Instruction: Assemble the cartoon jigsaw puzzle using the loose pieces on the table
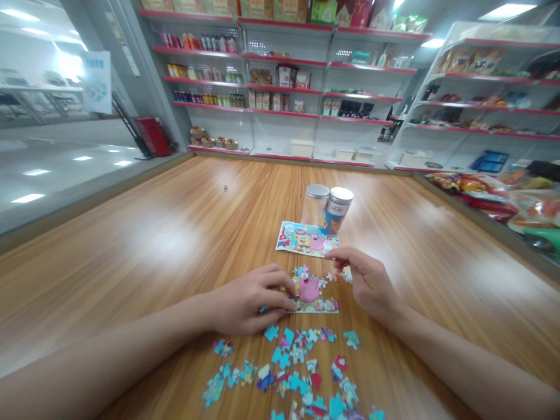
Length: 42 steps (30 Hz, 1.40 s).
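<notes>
My left hand (pixel 256 297) rests over the left part of a partly joined jigsaw puzzle (pixel 308 290). Its fingers are bent and apart, with the tips on the puzzle and hiding that side. A pink starfish figure shows in the joined part. My right hand (pixel 370 283) hovers right of the puzzle, index finger stretched toward the lower right corner of a printed picture card (pixel 301 239); whether it touches the card I cannot tell. Under that hand lie a few loose pieces (pixel 332 277). Many more loose puzzle pieces (pixel 297 382), mostly blue, are scattered nearer to me.
Behind the card stand a clear jar (pixel 315 205) with a silver lid and a blue printed can (pixel 338 211). One tiny object (pixel 225 188) lies far left on the wooden table (pixel 175 216). Stocked shelves (pixel 284 114) line the back; packaged goods (pixel 485 195) sit at right.
</notes>
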{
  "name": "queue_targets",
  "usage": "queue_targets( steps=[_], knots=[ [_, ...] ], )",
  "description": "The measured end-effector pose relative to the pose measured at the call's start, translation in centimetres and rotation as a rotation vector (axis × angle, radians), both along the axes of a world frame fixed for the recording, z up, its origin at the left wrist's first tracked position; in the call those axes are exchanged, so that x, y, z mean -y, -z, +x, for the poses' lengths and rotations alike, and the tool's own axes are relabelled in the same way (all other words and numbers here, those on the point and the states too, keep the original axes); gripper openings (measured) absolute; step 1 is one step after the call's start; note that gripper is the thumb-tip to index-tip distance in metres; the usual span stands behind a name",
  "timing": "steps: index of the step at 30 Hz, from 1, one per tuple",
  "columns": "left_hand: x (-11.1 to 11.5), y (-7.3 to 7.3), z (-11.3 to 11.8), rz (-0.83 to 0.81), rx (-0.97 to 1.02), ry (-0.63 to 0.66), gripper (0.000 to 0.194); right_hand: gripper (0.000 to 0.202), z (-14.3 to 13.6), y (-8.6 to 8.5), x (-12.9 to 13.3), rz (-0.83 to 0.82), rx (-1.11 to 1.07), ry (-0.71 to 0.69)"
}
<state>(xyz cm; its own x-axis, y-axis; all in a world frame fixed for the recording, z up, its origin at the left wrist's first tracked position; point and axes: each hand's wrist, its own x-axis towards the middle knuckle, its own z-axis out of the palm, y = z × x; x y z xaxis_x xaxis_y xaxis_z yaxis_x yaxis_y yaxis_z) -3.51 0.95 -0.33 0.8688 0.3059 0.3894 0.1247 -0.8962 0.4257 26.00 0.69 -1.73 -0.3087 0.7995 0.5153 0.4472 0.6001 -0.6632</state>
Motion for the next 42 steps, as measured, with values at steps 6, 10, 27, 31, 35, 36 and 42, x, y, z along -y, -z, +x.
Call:
queue_targets(
  steps=[6,10,27,31,35,36,42],
  knots=[
    [0.0,0.0,0.0,0.004,0.003,0.008,0.029,0.046,0.2,0.5,-0.2,-0.026,-0.031,-0.031],
    [-0.1,0.0,0.0,0.001,0.014,0.005,0.029,0.043,-0.1,-0.1,0.0,0.021,-0.006,-0.085],
    [0.0,0.0,0.0,-0.009,-0.015,0.004,0.027,0.034,-0.3,-0.8,0.7,0.099,0.113,-0.145],
    [0.0,0.2,-0.1,-0.008,-0.023,0.006,0.028,0.034,-0.3,-0.8,0.7,0.101,0.113,-0.145],
    [0.0,0.1,-0.1,0.003,-0.011,0.011,0.028,0.032,-0.3,-0.9,0.6,0.164,0.137,-0.164],
    [-0.1,0.1,-0.1,0.006,-0.008,0.011,0.028,0.03,-0.3,-1.0,0.6,0.213,0.16,-0.196],
    [-0.1,0.2,0.0,0.014,-0.005,0.007,0.028,0.03,-1.3,-2.1,2.5,0.444,0.433,-0.527]
  ],
)
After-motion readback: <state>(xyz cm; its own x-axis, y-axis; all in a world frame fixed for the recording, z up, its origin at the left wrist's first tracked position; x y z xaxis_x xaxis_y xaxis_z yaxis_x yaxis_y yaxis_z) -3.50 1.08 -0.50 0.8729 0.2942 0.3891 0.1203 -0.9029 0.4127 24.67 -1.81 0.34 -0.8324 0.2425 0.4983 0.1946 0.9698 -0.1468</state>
